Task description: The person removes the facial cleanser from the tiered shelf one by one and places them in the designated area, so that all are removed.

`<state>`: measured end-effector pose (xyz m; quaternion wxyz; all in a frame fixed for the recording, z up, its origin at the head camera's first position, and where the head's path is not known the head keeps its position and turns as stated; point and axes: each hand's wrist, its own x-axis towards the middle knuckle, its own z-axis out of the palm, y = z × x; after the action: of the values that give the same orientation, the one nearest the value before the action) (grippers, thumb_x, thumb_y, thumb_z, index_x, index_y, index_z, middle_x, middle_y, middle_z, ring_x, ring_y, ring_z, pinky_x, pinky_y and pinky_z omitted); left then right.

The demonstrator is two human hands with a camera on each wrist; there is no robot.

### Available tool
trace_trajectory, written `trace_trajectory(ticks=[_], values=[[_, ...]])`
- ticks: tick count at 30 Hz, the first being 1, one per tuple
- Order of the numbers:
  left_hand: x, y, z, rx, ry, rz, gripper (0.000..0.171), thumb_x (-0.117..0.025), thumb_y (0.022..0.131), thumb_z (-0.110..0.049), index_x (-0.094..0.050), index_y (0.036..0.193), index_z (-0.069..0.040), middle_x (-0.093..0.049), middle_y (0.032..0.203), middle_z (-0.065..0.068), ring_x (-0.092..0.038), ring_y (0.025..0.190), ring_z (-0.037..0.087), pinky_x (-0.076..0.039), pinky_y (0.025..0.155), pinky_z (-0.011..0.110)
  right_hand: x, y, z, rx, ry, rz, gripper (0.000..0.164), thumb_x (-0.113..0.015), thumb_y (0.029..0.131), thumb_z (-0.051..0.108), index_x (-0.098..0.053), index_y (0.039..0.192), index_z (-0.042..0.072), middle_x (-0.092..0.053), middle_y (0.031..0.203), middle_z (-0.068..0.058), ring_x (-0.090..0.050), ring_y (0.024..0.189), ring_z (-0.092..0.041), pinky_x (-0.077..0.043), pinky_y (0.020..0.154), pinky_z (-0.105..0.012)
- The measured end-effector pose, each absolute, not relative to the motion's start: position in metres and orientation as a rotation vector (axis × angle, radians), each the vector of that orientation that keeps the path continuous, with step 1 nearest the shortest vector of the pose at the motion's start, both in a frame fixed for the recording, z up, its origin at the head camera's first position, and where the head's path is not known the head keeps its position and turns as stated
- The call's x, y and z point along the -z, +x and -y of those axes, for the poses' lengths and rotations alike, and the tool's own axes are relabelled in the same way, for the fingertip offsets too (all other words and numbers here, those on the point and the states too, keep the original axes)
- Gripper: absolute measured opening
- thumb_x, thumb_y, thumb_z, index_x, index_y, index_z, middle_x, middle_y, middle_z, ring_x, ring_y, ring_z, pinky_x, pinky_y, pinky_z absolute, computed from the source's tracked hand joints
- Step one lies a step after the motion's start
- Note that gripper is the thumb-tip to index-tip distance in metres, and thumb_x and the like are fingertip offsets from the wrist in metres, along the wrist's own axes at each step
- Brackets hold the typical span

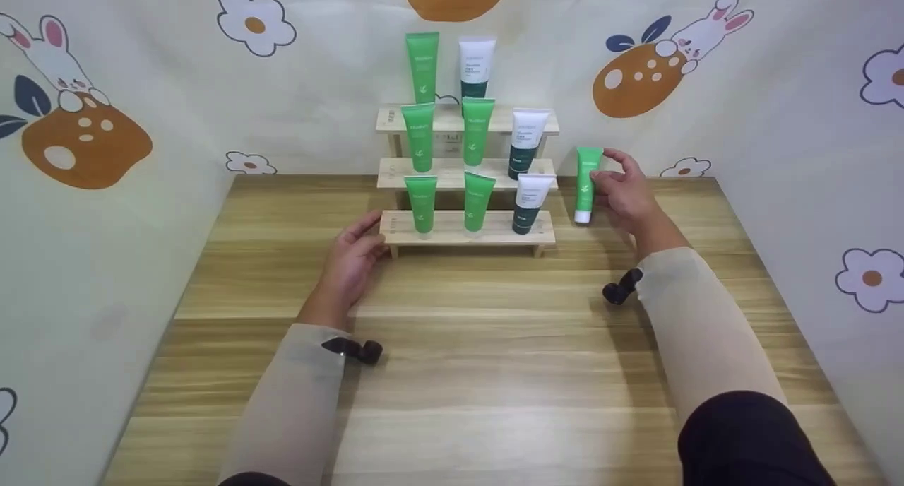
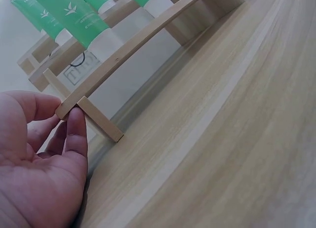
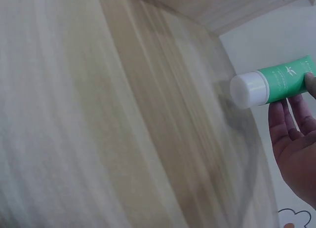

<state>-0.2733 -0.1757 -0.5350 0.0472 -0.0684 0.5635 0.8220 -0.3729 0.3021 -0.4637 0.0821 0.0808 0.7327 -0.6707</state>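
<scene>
A stepped wooden display rack stands at the back of the table. My left hand pinches the left end of its lowest board between thumb and fingers. To the right of the rack, my right hand holds a green squeeze tube by its side, with the white cap pointing down. In the right wrist view the thumb lies on the tube's front and the fingers are behind it. The tube is held apart from the rack.
Green tubes and white-and-dark-green tubes stand cap down on all three tiers. Only two are on the top tier, one green and one white-topped. A patterned cloth hangs behind the wooden table and along its sides.
</scene>
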Motion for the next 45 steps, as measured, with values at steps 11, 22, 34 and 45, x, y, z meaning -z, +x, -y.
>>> trace_trajectory(ticks=[11, 22, 34, 45], values=[[0.535, -0.274, 0.177, -2.516, -0.198, -1.692, 0.058, -0.053, 0.103, 0.006, -0.045, 0.16, -0.002, -0.042, 0.17, 0.009, -0.064, 0.113, 0.009, -0.056, 0.092, 0.022, 0.477, -0.376, -0.298, 1.944, 0.404, -2.163, 0.066, -0.061, 0.109, 0.021, -0.032, 0.169, 0.025, -0.054, 0.149, -0.008, -0.059, 0.118, -0.02, -0.057, 0.103, -0.038], [0.536, -0.273, 0.177, -2.507, -0.217, -1.708, 0.057, -0.053, 0.104, 0.005, -0.046, 0.16, -0.003, -0.039, 0.173, 0.007, -0.061, 0.124, 0.011, -0.056, 0.096, 0.022, 0.503, -0.392, -0.304, 1.796, 0.492, -2.329, 0.062, -0.066, 0.107, 0.029, -0.043, 0.164, 0.025, -0.058, 0.13, -0.004, -0.06, 0.108, -0.019, -0.057, 0.088, -0.029], [0.536, -0.274, 0.176, -2.551, -0.192, -1.684, 0.057, -0.051, 0.104, 0.008, -0.042, 0.16, 0.002, -0.039, 0.171, 0.011, -0.065, 0.109, 0.007, -0.057, 0.091, 0.021, 0.496, -0.386, -0.302, 1.79, 0.543, -2.308, 0.059, -0.061, 0.107, 0.02, -0.043, 0.164, 0.023, -0.057, 0.13, -0.004, -0.061, 0.11, -0.019, -0.058, 0.094, -0.031], [0.536, -0.273, 0.177, -2.54, -0.205, -1.682, 0.056, -0.053, 0.103, 0.006, -0.047, 0.158, -0.001, -0.042, 0.171, 0.007, -0.065, 0.108, 0.009, -0.057, 0.088, 0.022, 0.47, -0.376, -0.311, 1.777, 0.419, -2.369, 0.057, -0.059, 0.109, 0.025, -0.043, 0.163, 0.019, -0.053, 0.154, -0.013, -0.059, 0.125, -0.031, -0.056, 0.106, -0.041]])
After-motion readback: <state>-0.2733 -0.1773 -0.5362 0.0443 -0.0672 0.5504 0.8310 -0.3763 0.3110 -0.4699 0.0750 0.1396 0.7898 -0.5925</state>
